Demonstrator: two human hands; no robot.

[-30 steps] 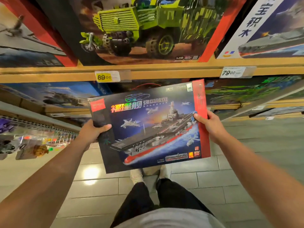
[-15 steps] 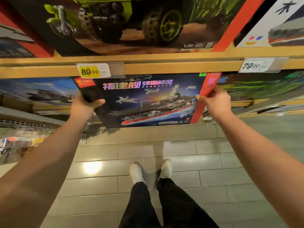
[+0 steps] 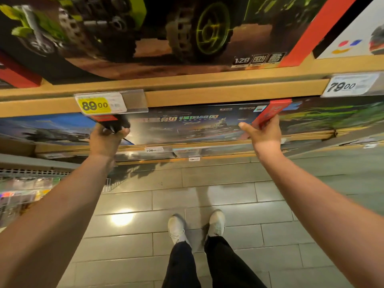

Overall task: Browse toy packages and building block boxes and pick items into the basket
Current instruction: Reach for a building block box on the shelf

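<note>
A yellow tag [image 3: 96, 105] on the shelf edge [image 3: 207, 94] reads "89.00", a white tag [image 3: 349, 86] "79.00"; the truck box [image 3: 145, 38] reads "1:28".

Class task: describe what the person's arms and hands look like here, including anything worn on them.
Both forearms are bare to the frame edge: no sleeves, watch, bracelets or gloves show. The left hand and right hand show no rings. No markings are visible.

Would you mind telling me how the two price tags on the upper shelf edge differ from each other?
The 89.00 tag has a yellow panel behind its digits; the 79.00 tag is plain white. The 89.00 tag hangs above the left hand, while the 79.00 tag sits far right, beyond the right hand. The 89.00 tag fills only part of its clear holder. Both show dark digits and are mounted on the same wooden shelf edge.
</note>
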